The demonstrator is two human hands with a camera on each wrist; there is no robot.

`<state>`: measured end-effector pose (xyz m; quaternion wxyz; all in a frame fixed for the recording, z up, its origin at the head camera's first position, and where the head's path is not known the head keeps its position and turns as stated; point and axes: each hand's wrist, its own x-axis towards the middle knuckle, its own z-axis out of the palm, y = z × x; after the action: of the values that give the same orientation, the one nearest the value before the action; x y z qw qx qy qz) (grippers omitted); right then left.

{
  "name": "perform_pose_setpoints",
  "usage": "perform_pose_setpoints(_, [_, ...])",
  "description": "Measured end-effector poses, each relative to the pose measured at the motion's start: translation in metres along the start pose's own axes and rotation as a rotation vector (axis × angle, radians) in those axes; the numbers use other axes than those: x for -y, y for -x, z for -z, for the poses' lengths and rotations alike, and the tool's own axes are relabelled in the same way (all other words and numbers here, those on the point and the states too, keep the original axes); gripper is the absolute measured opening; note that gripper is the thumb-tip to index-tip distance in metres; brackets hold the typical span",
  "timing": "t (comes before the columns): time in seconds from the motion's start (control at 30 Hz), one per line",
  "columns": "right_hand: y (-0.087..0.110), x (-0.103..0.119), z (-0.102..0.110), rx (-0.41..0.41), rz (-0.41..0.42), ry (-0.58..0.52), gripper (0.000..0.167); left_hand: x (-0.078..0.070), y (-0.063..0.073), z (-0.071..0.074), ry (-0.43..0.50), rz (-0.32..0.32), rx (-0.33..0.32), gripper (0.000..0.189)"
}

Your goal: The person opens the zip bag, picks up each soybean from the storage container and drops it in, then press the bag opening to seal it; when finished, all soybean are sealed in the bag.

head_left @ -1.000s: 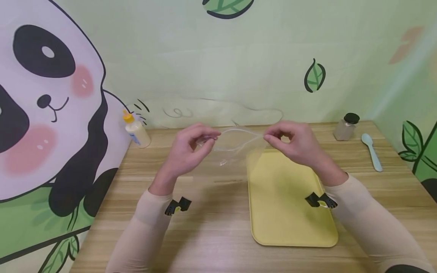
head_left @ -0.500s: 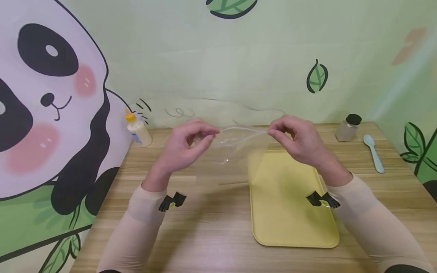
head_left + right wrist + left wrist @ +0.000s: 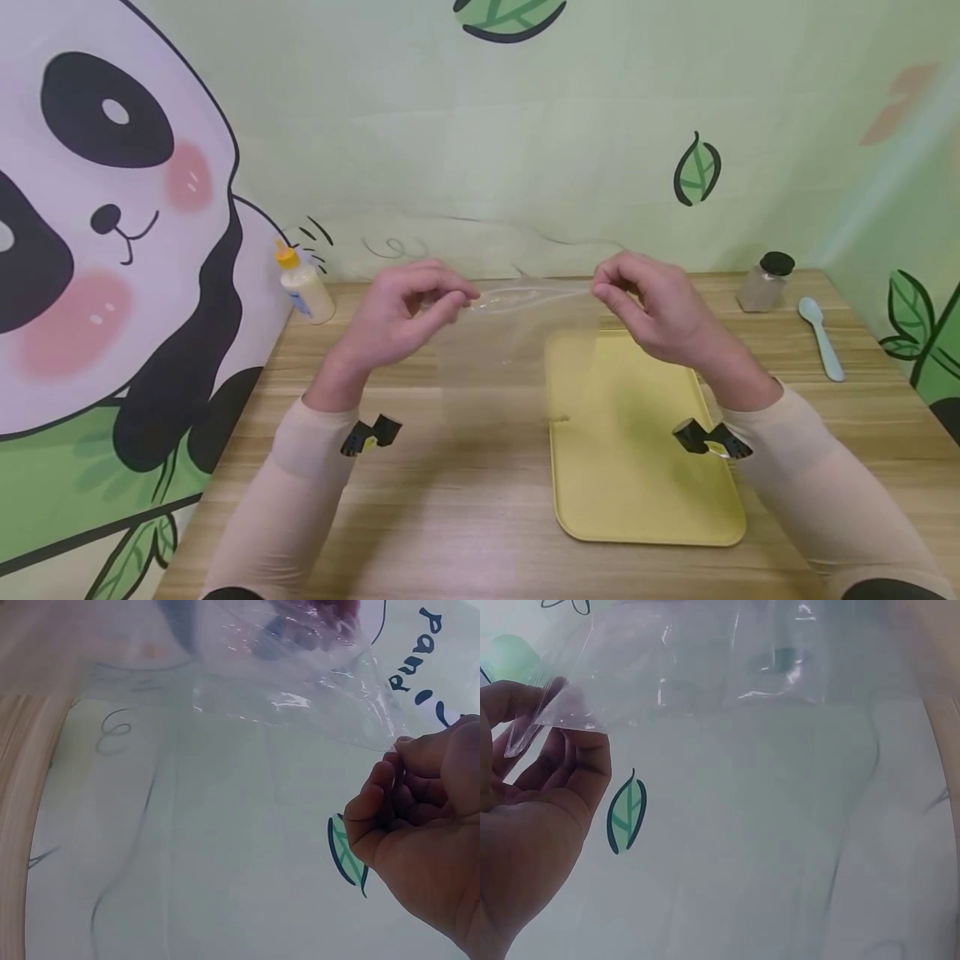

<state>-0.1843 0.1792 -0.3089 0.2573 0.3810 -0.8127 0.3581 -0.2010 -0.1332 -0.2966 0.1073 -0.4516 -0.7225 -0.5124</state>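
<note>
A clear plastic bag (image 3: 502,358) hangs between my two hands above the table, its top edge stretched nearly straight. My left hand (image 3: 408,312) pinches one upper corner between thumb and fingers; the left wrist view shows the thin film (image 3: 697,667) running out from that pinch. At the opposite corner, thumb and forefinger of my right hand (image 3: 648,308) grip the edge, as the right wrist view also shows with the corner at the fingertips. Through the film, part of the yellow tray (image 3: 645,500) shows, lying flat below and to the right.
At the back left stands a bottle with a yellow cap (image 3: 306,287). A small jar with a black lid (image 3: 767,282) and a pale blue spoon (image 3: 821,337) are at the right on the wooden table (image 3: 450,533). A printed backdrop (image 3: 525,150) rises behind the table.
My hands have moved farther apart, the left one leftward and the right one slightly right and up. The bag's mouth has gone from gaping to a narrow, nearly flat slit.
</note>
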Motion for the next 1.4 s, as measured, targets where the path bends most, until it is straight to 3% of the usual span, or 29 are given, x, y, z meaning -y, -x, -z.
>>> perform_pose_setpoints(0.17, [-0.001, 0.005, 0.003, 0.029, -0.044, -0.007, 0.014, 0.001, -0.002, 0.002, -0.013, 0.028, -0.004, 0.021])
perform_pose_setpoints(0.4, [-0.001, 0.008, 0.005, 0.052, -0.041, 0.002, 0.014, -0.005, -0.014, 0.005, -0.202, 0.060, 0.044, 0.023])
perform_pose_setpoints(0.5, [-0.001, 0.009, 0.004, 0.051, -0.037, 0.008, 0.014, -0.013, -0.026, 0.003, -0.305, 0.075, 0.106, 0.026])
perform_pose_setpoints(0.67, [0.001, 0.009, 0.001, 0.049, -0.053, 0.024, 0.013, -0.028, -0.049, -0.010, -0.444, 0.152, 0.257, 0.035])
perform_pose_setpoints(0.83, [0.002, 0.009, -0.003, 0.049, -0.067, 0.021, 0.012, -0.033, -0.070, -0.029, -0.502, 0.180, 0.401, 0.035])
perform_pose_setpoints(1.0, [0.002, 0.008, -0.006, 0.052, -0.072, 0.015, 0.011, -0.032, -0.082, -0.045, -0.520, 0.158, 0.504, 0.015])
perform_pose_setpoints(1.07, [0.003, 0.008, -0.007, 0.053, -0.074, 0.010, 0.010, -0.032, -0.084, -0.049, -0.514, 0.153, 0.518, 0.007])
perform_pose_setpoints(1.17, [0.004, 0.008, -0.008, 0.052, -0.078, -0.004, 0.011, -0.031, -0.084, -0.053, -0.503, 0.142, 0.516, 0.011])
perform_pose_setpoints(1.4, [0.006, 0.008, -0.010, 0.048, -0.053, -0.004, 0.012, -0.031, -0.079, -0.055, -0.533, 0.101, 0.448, 0.011])
